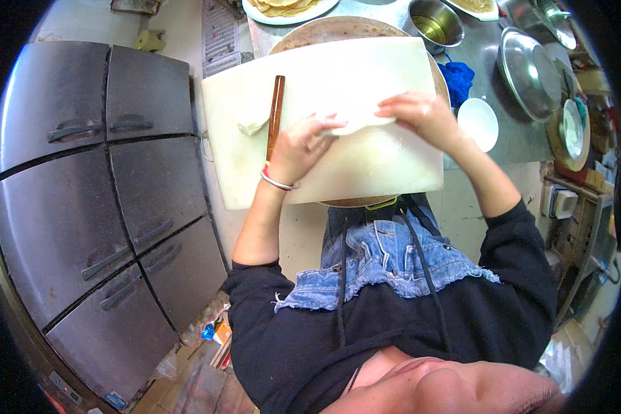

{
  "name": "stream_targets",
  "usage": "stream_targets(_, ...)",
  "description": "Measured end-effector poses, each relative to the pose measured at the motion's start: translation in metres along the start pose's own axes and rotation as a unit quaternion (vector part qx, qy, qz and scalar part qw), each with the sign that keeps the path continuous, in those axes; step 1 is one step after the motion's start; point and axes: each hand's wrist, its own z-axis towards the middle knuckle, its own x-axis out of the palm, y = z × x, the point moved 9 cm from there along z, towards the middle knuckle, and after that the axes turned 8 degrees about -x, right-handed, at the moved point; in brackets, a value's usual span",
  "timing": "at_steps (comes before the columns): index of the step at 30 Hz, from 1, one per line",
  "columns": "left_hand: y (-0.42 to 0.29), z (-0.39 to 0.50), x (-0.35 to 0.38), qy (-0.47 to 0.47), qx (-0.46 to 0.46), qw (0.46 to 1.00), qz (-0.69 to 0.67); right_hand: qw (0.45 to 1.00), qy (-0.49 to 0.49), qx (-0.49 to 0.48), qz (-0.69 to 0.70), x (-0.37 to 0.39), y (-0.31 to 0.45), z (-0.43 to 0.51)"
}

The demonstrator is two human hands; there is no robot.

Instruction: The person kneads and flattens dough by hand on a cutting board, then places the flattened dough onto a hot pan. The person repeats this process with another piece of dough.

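Note:
Both hands are at a piece of white dough [363, 124] over a large white cutting board [393, 165]. My left hand [305, 142], with a red and white bracelet at the wrist, pinches the dough's left end. The right end is between the fingers and thumb of my right hand [419, 118]. Glare and motion blur hide the dough's exact outline. A slim brown wooden rod [276, 108] lies on the board beside my left hand, its lower end partly behind the wrist. Left of the rod rests a small lump of white dough [251, 127].
The board lies over a round brown griddle [336, 27]. Beyond are a plate of flatbreads [290, 9] and a steel pot of yellowish liquid [434, 30]. To the right sit a blue cloth [456, 82], white bowl [477, 125] and steel basin [530, 75]. A steel refrigerator [150, 93] stands left.

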Motion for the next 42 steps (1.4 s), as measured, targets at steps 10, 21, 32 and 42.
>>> stream_targets(10, 0.046, -0.076, 0.011, -0.124, -0.123, 0.983, 0.062, 0.976, -0.043, 0.179, -0.114, 0.12, -0.04, 0.002)
stream_targets(21, 0.059, -0.101, -0.002, -0.234, -0.18, 0.955, 0.008, 0.981, 0.109, 0.133, -0.088, 0.154, -0.012, 0.002)
stream_targets(32, 0.07, -0.107, -0.006, -0.246, -0.199, 0.949, -0.014, 0.982, 0.102, 0.137, -0.081, 0.171, -0.005, 0.013)
stream_targets(42, 0.08, -0.119, -0.007, -0.257, -0.217, 0.94, -0.05, 0.992, 0.043, 0.093, -0.07, 0.168, 0.016, 0.019)
